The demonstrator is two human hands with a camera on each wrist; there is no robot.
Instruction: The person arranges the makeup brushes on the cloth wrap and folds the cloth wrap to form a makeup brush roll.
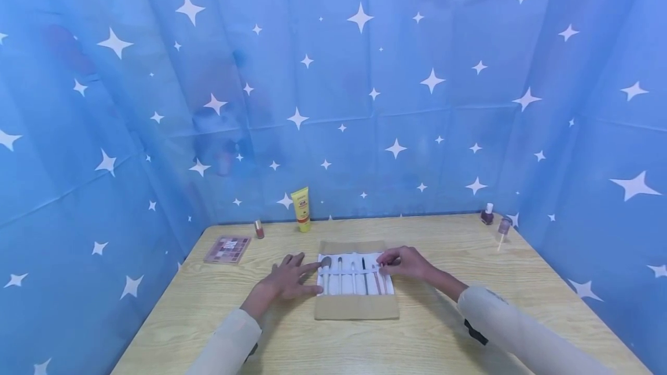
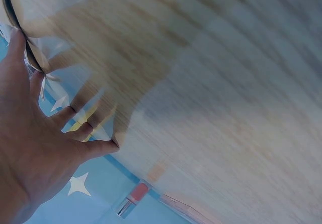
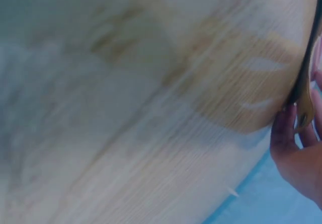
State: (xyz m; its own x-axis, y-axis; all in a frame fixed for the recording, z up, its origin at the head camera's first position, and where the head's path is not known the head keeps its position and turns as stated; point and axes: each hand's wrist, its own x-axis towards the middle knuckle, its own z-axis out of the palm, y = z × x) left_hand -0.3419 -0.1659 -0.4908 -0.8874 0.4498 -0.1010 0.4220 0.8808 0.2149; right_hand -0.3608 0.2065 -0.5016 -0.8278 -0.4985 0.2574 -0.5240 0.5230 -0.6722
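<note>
A tan fabric brush roll (image 1: pixel 356 307) lies unfolded on the table, its white inside facing up. Several makeup brushes (image 1: pixel 340 276) stand side by side under its white band, a fluffy one at the left end. My left hand (image 1: pixel 288 278) spreads its fingers on the table, with the index finger and thumb touching the roll's left edge. At the roll's upper right, my right hand (image 1: pixel 407 263) pinches the top of the rightmost reddish brush (image 1: pixel 384 282); its tip is hidden by the fingers. In the right wrist view, the right fingers (image 3: pixel 288 126) sit at the roll's dark edge.
A palette (image 1: pixel 227 249) and a small lip colour tube (image 1: pixel 259 229) lie at the back left. Nearby, a yellow squeeze tube (image 1: pixel 301 209) stands upright. Two small bottles, a dark one (image 1: pixel 487 214) and a mauve one (image 1: pixel 504 226), stand at the back right. A starry blue curtain (image 1: pixel 333 85) encloses the table.
</note>
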